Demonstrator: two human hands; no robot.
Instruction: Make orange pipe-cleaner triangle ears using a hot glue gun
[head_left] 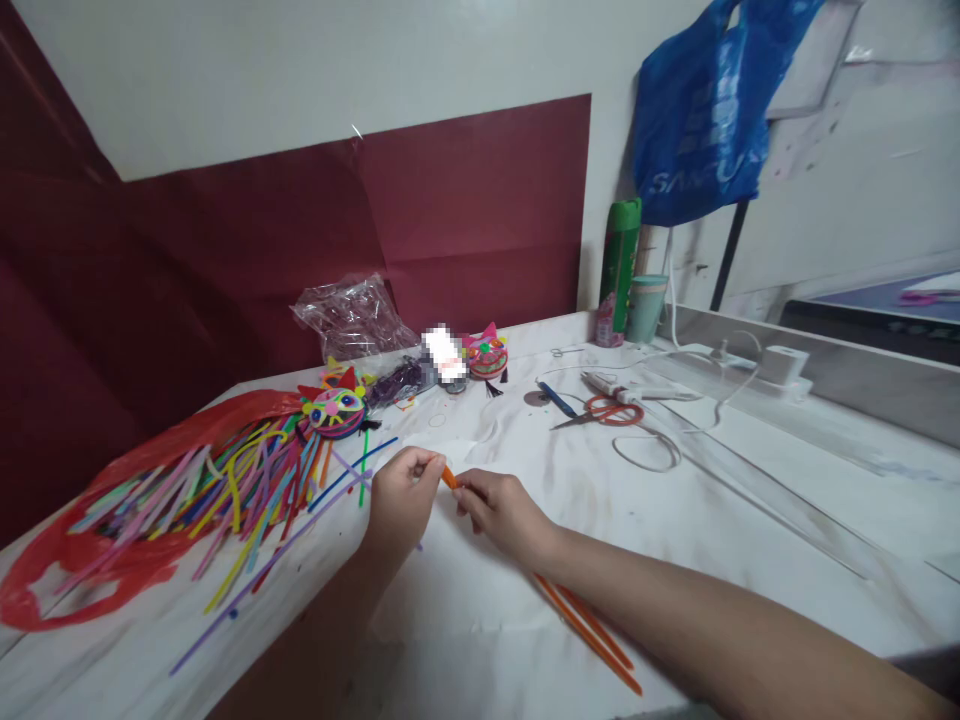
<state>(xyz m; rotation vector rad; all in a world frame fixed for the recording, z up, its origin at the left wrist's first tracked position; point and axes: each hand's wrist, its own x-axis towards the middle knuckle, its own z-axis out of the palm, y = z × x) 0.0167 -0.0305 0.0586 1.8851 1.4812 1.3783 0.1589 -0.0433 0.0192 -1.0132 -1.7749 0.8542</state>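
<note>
Between my two hands is a short stretch of orange pipe cleaner (449,477). My left hand (405,497) pinches its upper end with thumb and forefinger. At its lower end my right hand (499,510) closes its fingertips; the bent fingers partly hide it. Two long orange pipe cleaners (592,632) stick out from under my right forearm onto the table, and I cannot tell whether they join the piece in my fingers. Loose blue pipe cleaner (352,473) and green pipe cleaner (364,470) lie left of my left hand.
Many coloured pipe cleaners (232,500) lie on a red plastic bag (56,610) at left. Two cat-faced ornaments (335,410) stand farther back. Orange-handled scissors (615,411), a blue pen (556,398) and a glue gun (604,386) lie right, near a green can (620,275).
</note>
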